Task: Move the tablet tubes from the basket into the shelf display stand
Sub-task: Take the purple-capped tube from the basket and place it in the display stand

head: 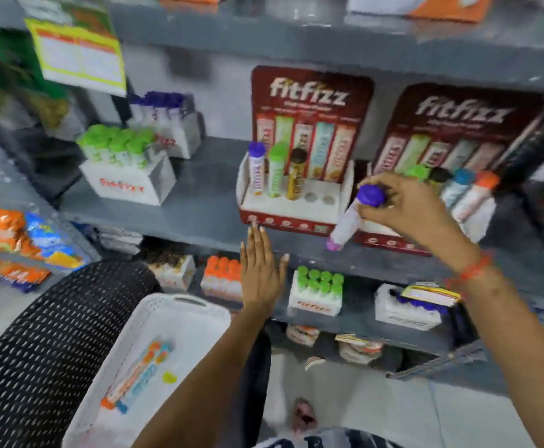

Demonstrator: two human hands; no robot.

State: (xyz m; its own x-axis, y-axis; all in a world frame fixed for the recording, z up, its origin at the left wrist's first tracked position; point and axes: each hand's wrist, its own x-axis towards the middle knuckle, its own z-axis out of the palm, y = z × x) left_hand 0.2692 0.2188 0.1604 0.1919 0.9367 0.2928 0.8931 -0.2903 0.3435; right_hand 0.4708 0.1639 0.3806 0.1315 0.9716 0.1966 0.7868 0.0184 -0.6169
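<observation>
My right hand (403,208) grips the purple cap of a white tablet tube (350,223), held tilted over the shelf edge between two red fitfizz display stands. The left stand (291,218) holds three upright tubes, purple, green and brown capped, with two empty holes (319,198) on its right. The right stand (458,137) carries several tubes behind my hand. My left hand (261,270) is flat with fingers spread, just below the left stand's front. A white basket (180,315) lower left holds two tubes (139,371), orange and blue, lying side by side.
White fitfizz boxes of green-capped (125,166) and purple-capped tubes (167,121) stand on the same grey shelf, left. More boxes fill the shelf below (316,292). The basket rests on a black mesh chair (38,344). Snack packets (12,234) hang at far left.
</observation>
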